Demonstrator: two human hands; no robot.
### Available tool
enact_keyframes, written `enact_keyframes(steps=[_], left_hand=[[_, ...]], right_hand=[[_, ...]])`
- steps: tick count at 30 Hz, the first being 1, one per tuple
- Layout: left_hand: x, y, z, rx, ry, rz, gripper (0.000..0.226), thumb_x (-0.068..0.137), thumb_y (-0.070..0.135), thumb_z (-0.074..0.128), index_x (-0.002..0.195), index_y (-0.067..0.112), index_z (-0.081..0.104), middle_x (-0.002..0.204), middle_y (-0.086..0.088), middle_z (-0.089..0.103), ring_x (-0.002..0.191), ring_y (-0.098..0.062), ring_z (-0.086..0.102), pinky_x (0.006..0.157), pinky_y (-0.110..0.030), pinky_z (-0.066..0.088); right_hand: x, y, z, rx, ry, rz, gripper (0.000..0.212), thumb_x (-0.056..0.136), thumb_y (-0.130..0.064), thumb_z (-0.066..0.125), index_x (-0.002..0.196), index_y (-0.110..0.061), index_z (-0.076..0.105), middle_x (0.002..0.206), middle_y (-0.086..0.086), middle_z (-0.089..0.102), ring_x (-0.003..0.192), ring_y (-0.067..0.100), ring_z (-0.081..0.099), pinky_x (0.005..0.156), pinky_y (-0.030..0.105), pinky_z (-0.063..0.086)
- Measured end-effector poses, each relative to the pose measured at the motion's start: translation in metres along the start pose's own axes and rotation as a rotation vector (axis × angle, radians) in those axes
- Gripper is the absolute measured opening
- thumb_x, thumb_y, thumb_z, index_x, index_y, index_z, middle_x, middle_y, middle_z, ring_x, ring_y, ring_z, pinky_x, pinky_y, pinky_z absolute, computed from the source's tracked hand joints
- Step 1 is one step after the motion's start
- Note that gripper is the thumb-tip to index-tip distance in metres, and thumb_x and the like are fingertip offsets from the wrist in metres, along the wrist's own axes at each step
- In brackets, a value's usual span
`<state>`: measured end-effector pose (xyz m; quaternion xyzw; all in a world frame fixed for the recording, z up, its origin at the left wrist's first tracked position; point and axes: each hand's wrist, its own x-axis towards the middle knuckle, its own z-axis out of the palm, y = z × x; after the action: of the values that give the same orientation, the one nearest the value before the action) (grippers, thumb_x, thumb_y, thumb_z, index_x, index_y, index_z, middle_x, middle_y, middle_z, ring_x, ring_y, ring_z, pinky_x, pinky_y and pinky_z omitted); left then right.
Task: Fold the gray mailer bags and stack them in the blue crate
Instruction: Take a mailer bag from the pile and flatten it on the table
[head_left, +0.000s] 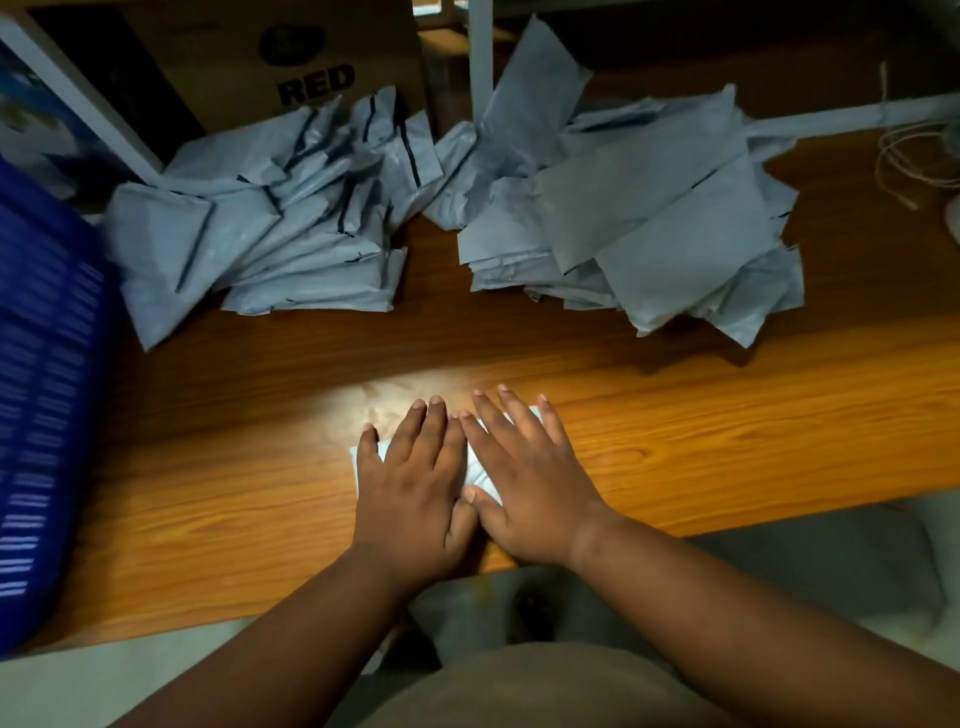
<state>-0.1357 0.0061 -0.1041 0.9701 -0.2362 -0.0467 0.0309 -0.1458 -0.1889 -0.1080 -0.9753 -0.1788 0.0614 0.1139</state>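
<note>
A small folded gray mailer bag (480, 470) lies on the wooden table near its front edge, mostly hidden under my hands. My left hand (415, 483) presses flat on its left part, fingers spread. My right hand (524, 478) lies flat on its right part, touching the left hand. A heap of folded gray mailer bags (260, 223) sits at the back left. A looser pile of flat gray mailer bags (639, 223) sits at the back right. The blue crate (41, 395) stands at the left edge, its inside out of view.
A cardboard box (270, 62) marked RED stands behind the left heap. A white upright post (480, 57) rises behind the piles. A coiled cord (914, 156) lies at the far right. The wooden table (727, 431) ends just below my wrists.
</note>
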Motion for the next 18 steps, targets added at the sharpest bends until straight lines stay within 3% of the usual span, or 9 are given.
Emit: enact_keyframes(steps=[7,12,15,18], left_hand=[[0.000,0.001,-0.002,0.006,-0.004,0.003,0.085,0.087,0.053,0.044,0.162,0.013,0.040,0.173,-0.014,0.029,0.159,-0.033,0.027,0.114,-0.066,0.029],[-0.004,0.001,-0.013,-0.033,-0.014,0.001,0.082,0.088,0.054,0.042,0.159,0.012,0.044,0.167,-0.015,0.039,0.152,-0.036,0.038,0.109,-0.063,0.038],[-0.006,-0.006,-0.018,-0.055,0.088,0.016,0.067,0.088,0.050,0.046,0.141,0.010,0.057,0.142,-0.014,0.058,0.128,-0.037,0.057,0.096,-0.055,0.048],[-0.003,-0.023,-0.025,-0.031,0.168,-0.105,0.038,0.092,0.049,0.046,0.110,0.018,0.060,0.108,-0.004,0.056,0.097,-0.030,0.055,0.079,-0.045,0.046]], right_hand=[[0.001,-0.001,0.001,0.016,0.012,0.009,0.083,0.099,-0.061,0.039,0.170,-0.027,0.013,0.180,0.003,0.003,0.165,0.031,-0.001,0.129,0.064,0.005],[0.000,-0.005,-0.013,0.042,-0.030,0.022,0.079,0.098,-0.063,0.033,0.169,-0.029,0.019,0.178,0.001,0.015,0.164,0.028,0.007,0.129,0.062,0.009],[0.008,-0.002,-0.026,0.084,-0.031,0.037,0.073,0.098,-0.063,0.023,0.160,-0.029,0.041,0.168,0.002,0.037,0.156,0.028,0.030,0.125,0.055,0.023],[0.026,0.001,-0.040,-0.016,0.038,0.075,0.062,0.098,-0.058,0.020,0.127,-0.025,0.065,0.130,0.005,0.060,0.122,0.032,0.056,0.099,0.047,0.045]])
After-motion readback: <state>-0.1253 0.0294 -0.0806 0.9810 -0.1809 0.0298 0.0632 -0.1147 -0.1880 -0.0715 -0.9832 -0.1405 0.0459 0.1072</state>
